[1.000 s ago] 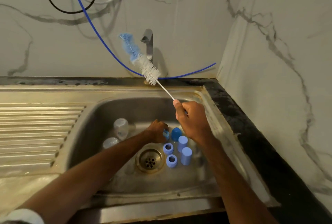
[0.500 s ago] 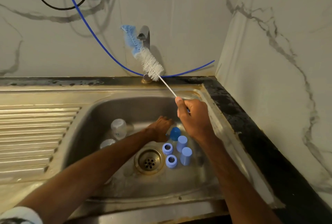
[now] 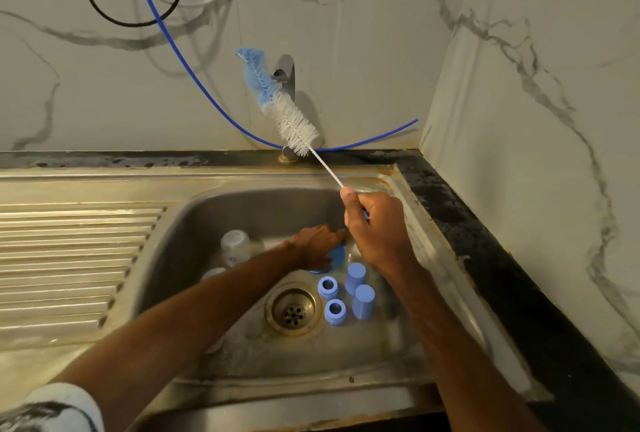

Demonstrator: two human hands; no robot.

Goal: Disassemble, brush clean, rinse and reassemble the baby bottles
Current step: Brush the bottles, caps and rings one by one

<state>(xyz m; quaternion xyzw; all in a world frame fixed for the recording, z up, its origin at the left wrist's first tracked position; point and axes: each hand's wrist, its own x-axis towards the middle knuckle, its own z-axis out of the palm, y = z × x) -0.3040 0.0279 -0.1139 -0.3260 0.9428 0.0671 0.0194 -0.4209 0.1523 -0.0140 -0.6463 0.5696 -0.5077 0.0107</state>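
Right grip (image 3: 375, 227) is fisted round the handle end of a long bottle brush (image 3: 294, 123), thumb pressed up along its thin twisted wire stem. The brush has stiff white bristles and a fluffy blue tip. It slants up and left over the back of the basin, with the bristle head in front of the grey metal tap (image 3: 285, 75).

Left grip (image 3: 318, 246) is low in the stainless steel sink (image 3: 242, 186), lying on a rounded blue plastic cap (image 3: 337, 255) on the basin floor. Its fingertips are hidden behind my right wrist, so I can't tell if it pinches the cap or only touches it.

Bottle parts lie in the basin:
- Two pale blue threaded plastic rings (image 3: 328, 287) sit just right of the round perforated metal drain (image 3: 293, 309), open holes up.
- Two pale blue cylindrical caps (image 3: 355, 277) stand just beside the rings.
- A clear plastic bottle body (image 3: 235, 246) stands bottom-up at the basin's left.
- A second clear bottle (image 3: 213, 274) is near it, mostly hidden by my left forearm.

The ribbed steel drainboard (image 3: 69, 258) is on the left and the black, mottled table (image 3: 485, 241) on the right. The white marble-veined wall (image 3: 381, 51) carries a thin blue tube (image 3: 194, 75) and a black cable loop (image 3: 131, 21).
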